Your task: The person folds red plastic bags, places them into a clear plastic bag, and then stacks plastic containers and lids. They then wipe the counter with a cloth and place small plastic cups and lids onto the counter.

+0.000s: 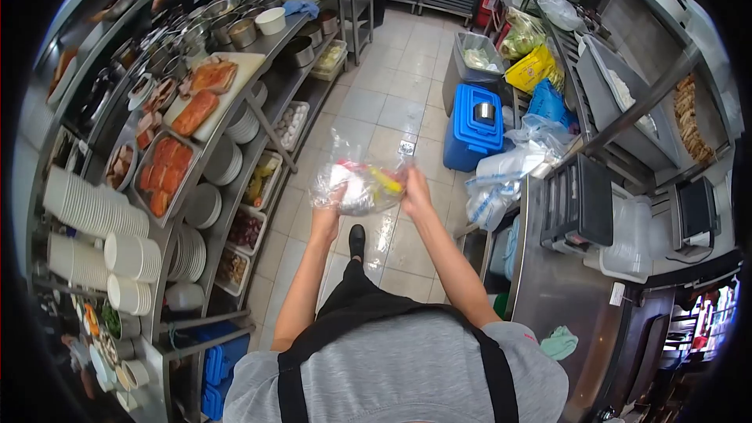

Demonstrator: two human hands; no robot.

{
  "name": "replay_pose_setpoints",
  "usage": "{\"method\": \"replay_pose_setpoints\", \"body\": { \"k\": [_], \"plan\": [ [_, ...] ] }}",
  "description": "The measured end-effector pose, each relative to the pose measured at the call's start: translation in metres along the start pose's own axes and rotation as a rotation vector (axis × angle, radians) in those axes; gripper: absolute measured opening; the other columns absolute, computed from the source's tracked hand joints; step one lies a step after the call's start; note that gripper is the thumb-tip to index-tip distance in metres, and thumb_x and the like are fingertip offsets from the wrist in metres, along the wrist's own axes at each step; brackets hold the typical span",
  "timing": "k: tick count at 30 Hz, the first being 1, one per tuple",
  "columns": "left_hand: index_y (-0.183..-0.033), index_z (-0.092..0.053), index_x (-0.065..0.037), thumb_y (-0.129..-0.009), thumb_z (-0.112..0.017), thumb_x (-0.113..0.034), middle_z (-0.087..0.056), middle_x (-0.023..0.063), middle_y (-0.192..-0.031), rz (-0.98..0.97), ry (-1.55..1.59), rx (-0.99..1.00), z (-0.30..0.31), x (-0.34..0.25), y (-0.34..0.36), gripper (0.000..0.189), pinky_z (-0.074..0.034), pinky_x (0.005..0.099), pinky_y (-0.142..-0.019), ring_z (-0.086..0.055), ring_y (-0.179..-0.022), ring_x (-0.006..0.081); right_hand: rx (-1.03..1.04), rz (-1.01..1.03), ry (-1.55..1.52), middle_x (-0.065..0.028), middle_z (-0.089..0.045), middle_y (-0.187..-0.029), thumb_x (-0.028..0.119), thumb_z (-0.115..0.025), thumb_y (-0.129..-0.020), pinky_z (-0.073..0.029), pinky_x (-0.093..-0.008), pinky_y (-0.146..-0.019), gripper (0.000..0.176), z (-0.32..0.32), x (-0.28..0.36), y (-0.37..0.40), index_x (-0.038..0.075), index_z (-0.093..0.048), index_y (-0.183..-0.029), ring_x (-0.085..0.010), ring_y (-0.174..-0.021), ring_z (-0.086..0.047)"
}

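Observation:
A crinkled clear plastic bag (356, 188) with white, red and yellow showing in or on it is stretched between my two hands above the tiled floor. The left end of the bag is in my left hand (327, 207), whose fingers are partly covered by the plastic. At the other end, next to the yellow part, my right hand (415, 190) is closed on the bag. Motion blurs the bag and fingertips, so what it contains cannot be made out.
Left, a steel counter holds a tray of orange-red fillets (166, 172), a cutting board (243, 70) and stacked white bowls (86, 204). Right are a blue lidded bin (474, 129), a grey bin (476, 51), plastic bags (509, 168) and a steel worktop (564, 290).

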State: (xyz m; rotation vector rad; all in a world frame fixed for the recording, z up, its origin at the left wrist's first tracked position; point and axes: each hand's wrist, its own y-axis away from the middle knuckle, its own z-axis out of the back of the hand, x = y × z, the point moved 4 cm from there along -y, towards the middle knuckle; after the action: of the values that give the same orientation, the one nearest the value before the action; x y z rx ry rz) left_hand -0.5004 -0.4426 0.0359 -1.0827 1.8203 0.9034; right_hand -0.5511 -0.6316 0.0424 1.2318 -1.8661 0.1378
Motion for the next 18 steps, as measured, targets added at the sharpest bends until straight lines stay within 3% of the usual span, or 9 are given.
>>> {"method": "replay_pose_setpoints", "body": {
  "k": [2, 4, 6, 7, 9, 11, 12, 16, 18],
  "plan": [
    [-0.128, -0.04, -0.004, -0.089, -0.05, -0.043, -0.049, 0.0067, -0.124, 0.101, -0.036, 0.16, -0.013, 0.005, -0.022, 0.056, -0.039, 0.0358, -0.095, -0.047, -0.113, 0.0192, 0.058, 0.003, 0.428, -0.005, -0.057, -0.075, 0.033, -0.05, -0.09, -0.046, -0.0303, -0.06, 0.032, 0.013, 0.027, -0.075, 0.006, -0.056, -0.075, -0.0174, -0.067, -0.057],
    [-0.132, -0.035, -0.005, -0.085, -0.025, -0.067, -0.047, 0.0089, -0.126, 0.292, 0.174, 0.334, -0.046, -0.004, -0.038, 0.079, -0.038, 0.038, -0.097, -0.046, -0.116, 0.0209, 0.183, -0.042, 0.753, -0.0056, -0.056, -0.072, 0.034, -0.052, -0.088, -0.046, -0.031, -0.06, 0.033, 0.012, 0.024, -0.132, 0.004, -0.058, -0.078, -0.0167, -0.067, -0.057],
    [-0.127, -0.041, -0.006, -0.087, -0.022, -0.065, -0.052, 0.0103, -0.12, 0.357, 0.396, 0.318, -0.059, -0.016, -0.076, 0.074, -0.043, 0.0402, -0.092, -0.053, -0.107, 0.0235, 0.374, -0.129, 0.982, -0.0068, -0.057, -0.072, 0.035, -0.054, -0.086, -0.047, -0.0323, -0.062, 0.034, -0.003, 0.004, -0.175, 0.002, -0.061, -0.085, -0.0164, -0.068, -0.057],
    [-0.123, -0.044, -0.006, -0.086, -0.025, -0.066, -0.054, 0.0099, -0.116, 0.35, 0.534, 0.473, -0.069, -0.024, -0.102, 0.074, -0.045, 0.0409, -0.09, -0.055, -0.103, 0.0237, 0.384, -0.274, 0.956, -0.0082, -0.059, -0.077, 0.029, -0.058, -0.083, -0.048, -0.0327, -0.066, 0.032, -0.016, -0.003, -0.163, 0.003, -0.061, -0.101, -0.0173, -0.068, -0.057],
    [-0.114, -0.051, -0.006, -0.086, -0.032, -0.064, -0.058, 0.0102, -0.107, 0.329, 0.745, 0.632, -0.075, -0.03, -0.165, 0.067, -0.047, 0.0418, -0.086, -0.057, -0.096, 0.024, 0.531, -0.342, 0.894, -0.007, -0.059, -0.077, 0.022, -0.06, -0.083, -0.048, -0.0296, -0.066, 0.026, -0.021, -0.024, -0.152, 0.003, -0.058, -0.101, -0.0155, -0.071, -0.058],
    [-0.112, -0.052, -0.006, -0.088, -0.034, -0.058, -0.059, 0.0108, -0.106, 0.305, 0.715, 0.365, -0.087, -0.037, -0.222, 0.061, -0.047, 0.041, -0.086, -0.057, -0.098, 0.0242, 0.54, -0.336, 0.641, -0.0057, -0.058, -0.078, 0.015, -0.061, -0.084, -0.048, -0.0264, -0.067, 0.022, -0.013, -0.035, -0.145, 0.003, -0.055, -0.101, -0.0136, -0.074, -0.058],
    [-0.113, -0.052, -0.006, -0.089, -0.034, -0.056, -0.059, 0.0108, -0.106, 0.315, 0.731, 0.225, -0.09, -0.034, -0.248, 0.059, -0.047, 0.0405, -0.086, -0.057, -0.098, 0.0242, 0.355, -0.471, 0.18, -0.0051, -0.058, -0.076, 0.014, -0.059, -0.085, -0.048, -0.0249, -0.067, 0.016, -0.011, -0.042, -0.147, 0.001, -0.055, -0.095, -0.0122, -0.075, -0.057],
    [-0.106, -0.056, -0.002, -0.088, -0.052, -0.036, -0.06, 0.0125, -0.104, 0.24, 0.303, 0.176, -0.114, 0.055, -0.328, 0.039, -0.048, 0.0354, -0.08, -0.058, -0.093, 0.021, -0.041, 0.222, 0.2, -0.0022, -0.055, -0.074, 0.014, -0.054, -0.089, -0.046, -0.0276, -0.071, 0.013, 0.008, 0.036, -0.164, 0.001, -0.055, -0.091, -0.0121, -0.069, -0.055],
    [-0.095, -0.06, 0.003, -0.086, -0.057, -0.028, -0.063, 0.0108, -0.09, 0.146, -0.639, 0.321, -0.154, 0.082, -0.335, 0.032, -0.047, 0.0322, -0.07, -0.059, -0.078, 0.0192, -0.136, 0.38, 0.275, 0.0001, -0.053, -0.069, 0.012, -0.054, -0.089, -0.045, -0.0259, -0.072, 0.013, 0.015, 0.077, -0.169, 0.0, -0.056, -0.089, -0.011, -0.068, -0.054]
  ]
}}
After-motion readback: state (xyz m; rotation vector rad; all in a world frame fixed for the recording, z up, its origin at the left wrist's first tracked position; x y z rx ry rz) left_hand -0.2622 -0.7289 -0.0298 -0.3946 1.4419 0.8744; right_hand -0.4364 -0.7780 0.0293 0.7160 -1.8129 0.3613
